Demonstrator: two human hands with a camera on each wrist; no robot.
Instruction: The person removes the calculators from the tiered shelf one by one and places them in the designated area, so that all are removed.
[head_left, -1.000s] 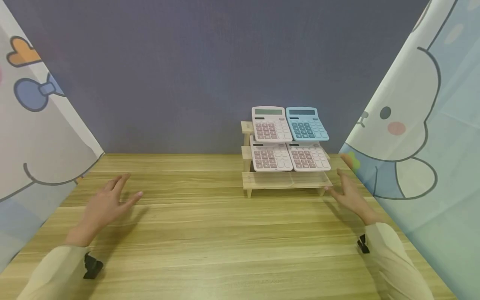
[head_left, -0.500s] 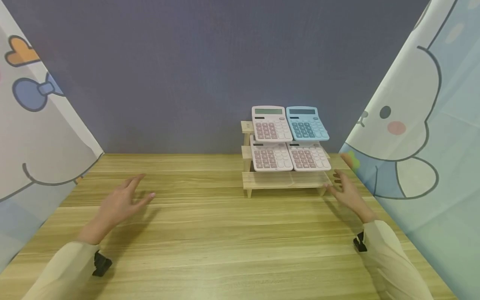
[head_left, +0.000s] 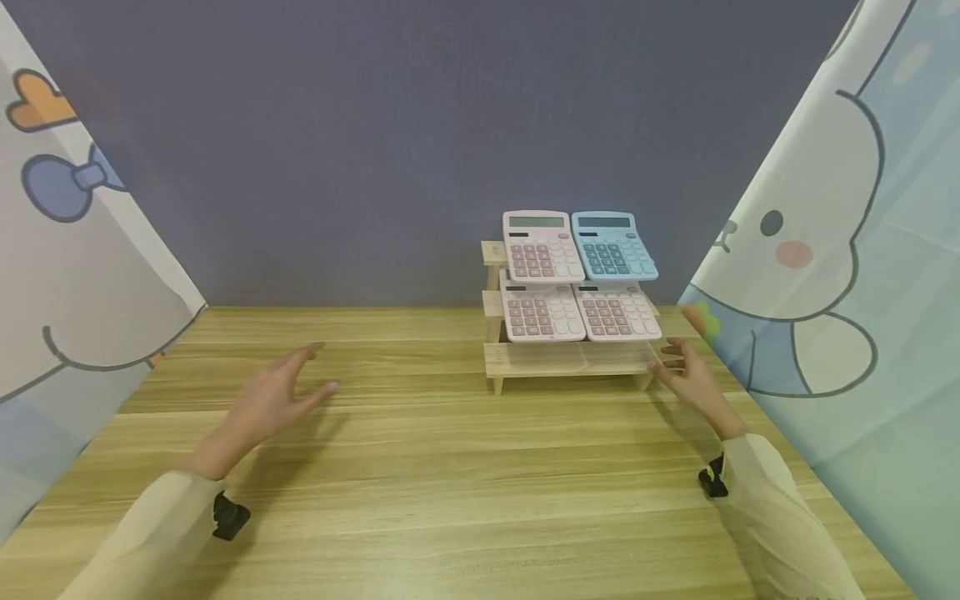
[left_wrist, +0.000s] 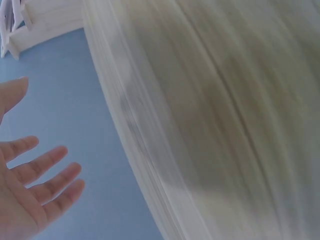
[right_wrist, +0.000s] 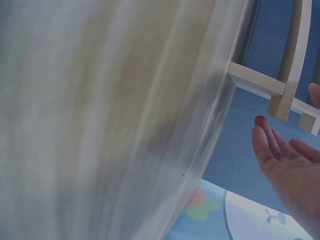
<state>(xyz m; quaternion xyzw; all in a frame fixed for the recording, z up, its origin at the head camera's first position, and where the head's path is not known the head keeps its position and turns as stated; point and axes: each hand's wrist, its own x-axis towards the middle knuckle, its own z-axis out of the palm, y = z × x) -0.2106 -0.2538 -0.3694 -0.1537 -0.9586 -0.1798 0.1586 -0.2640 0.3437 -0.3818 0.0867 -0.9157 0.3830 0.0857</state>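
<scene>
A tiered wooden rack (head_left: 525,360) stands at the back right of the table in the head view. On its top tier lie a pink calculator (head_left: 553,257) and a blue calculator (head_left: 611,257), side by side. Two more pink-keyed calculators (head_left: 531,321) lean on the middle tier, and the lowest tier bears nothing. My left hand (head_left: 266,404) hovers over the left part of the table, fingers spread and holding nothing. Beside the rack's right end is my right hand (head_left: 693,383), its fingers relaxed; whether it touches the rack I cannot tell.
The wood-grain table (head_left: 420,492) spans the front of the scene. A dark grey panel (head_left: 337,158) rises behind it. Printed cartoon curtains (head_left: 817,242) hang along both sides. Each wrist wears a black strap mount (head_left: 228,517).
My left hand has moved to the right across the table. The right hand has shifted only slightly by the rack. The calculators have stayed in place.
</scene>
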